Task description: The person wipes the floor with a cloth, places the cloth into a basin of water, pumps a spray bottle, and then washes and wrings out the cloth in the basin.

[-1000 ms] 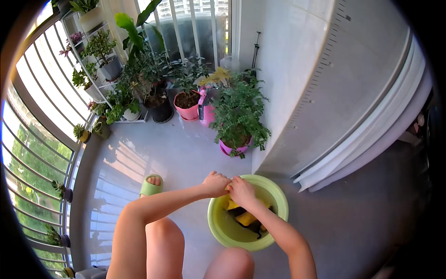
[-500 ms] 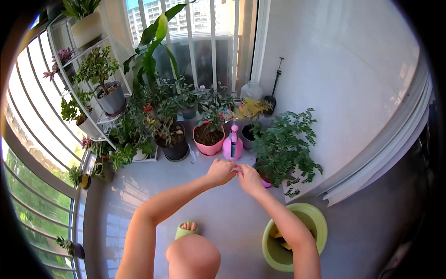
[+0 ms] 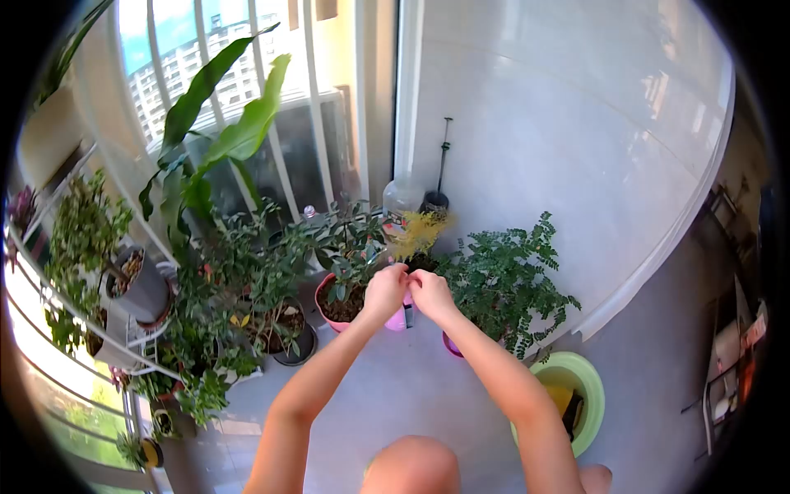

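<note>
Left hand (image 3: 383, 295) and right hand (image 3: 433, 296) meet, fingertips curled; grip cannot be determined. Pink container (image 3: 397, 321) stands behind fingers, partly hidden.

pink btl (image 3: 396, 320), yel plant (image 3: 418, 234), lt-grn tub (image 3: 597, 393)

Left hand (image 3: 387, 292), right hand (image 3: 431, 294): whatever lay between them was too small to tell.
Pink bottle (image 3: 397, 320): mostly hidden behind both hands.
Purple pot (image 3: 452, 346): largely covered by leaves (image 3: 510, 280) and the right arm (image 3: 539, 428).
Green tub (image 3: 594, 391): left side lay behind that arm; its contents (image 3: 561, 398) could not be made out.
Knee (image 3: 411, 468): was cut off by the bottom edge.
Clutter (image 3: 728, 354): was blurred along the right edge of the floor (image 3: 370, 399).
</note>
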The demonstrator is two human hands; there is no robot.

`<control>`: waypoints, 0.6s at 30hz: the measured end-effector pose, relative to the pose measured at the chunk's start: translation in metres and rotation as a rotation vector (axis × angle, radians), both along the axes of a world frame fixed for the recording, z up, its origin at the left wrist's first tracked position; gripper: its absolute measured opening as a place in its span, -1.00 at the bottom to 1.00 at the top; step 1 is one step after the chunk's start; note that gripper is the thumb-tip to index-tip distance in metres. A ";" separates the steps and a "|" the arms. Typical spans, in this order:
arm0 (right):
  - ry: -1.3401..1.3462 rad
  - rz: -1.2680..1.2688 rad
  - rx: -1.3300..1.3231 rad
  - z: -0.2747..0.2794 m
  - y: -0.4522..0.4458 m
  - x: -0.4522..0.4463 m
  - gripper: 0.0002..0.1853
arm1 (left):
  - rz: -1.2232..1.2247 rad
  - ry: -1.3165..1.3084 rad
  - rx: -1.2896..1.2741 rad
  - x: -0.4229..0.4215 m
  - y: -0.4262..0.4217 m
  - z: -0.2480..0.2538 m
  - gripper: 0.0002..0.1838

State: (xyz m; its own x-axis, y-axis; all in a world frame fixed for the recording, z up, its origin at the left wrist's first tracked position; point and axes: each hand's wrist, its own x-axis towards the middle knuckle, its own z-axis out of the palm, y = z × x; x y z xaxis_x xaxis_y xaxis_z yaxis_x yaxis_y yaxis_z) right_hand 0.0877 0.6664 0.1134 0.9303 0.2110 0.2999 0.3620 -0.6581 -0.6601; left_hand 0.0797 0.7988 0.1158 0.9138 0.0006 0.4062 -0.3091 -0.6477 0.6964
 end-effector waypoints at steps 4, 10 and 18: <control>0.399 -0.204 -0.201 -0.030 0.007 0.003 -0.61 | -0.061 0.149 0.063 0.032 0.019 -0.039 -0.77; 0.297 -0.130 0.221 -0.140 0.020 0.010 -0.33 | -0.092 0.011 0.169 0.029 0.013 -0.074 -0.52; 0.232 0.001 0.361 -0.160 -0.025 -0.095 -0.39 | -0.135 -0.024 0.473 -0.026 -0.023 -0.057 -0.77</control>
State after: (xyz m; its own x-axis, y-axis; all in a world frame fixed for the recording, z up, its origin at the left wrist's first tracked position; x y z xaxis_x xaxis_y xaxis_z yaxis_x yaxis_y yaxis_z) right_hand -0.0073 0.6418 -0.0469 0.9817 0.1317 0.1373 0.1771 -0.3695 -0.9122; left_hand 0.0541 0.7760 0.0586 0.8834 -0.3065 0.3546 -0.4243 -0.8443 0.3273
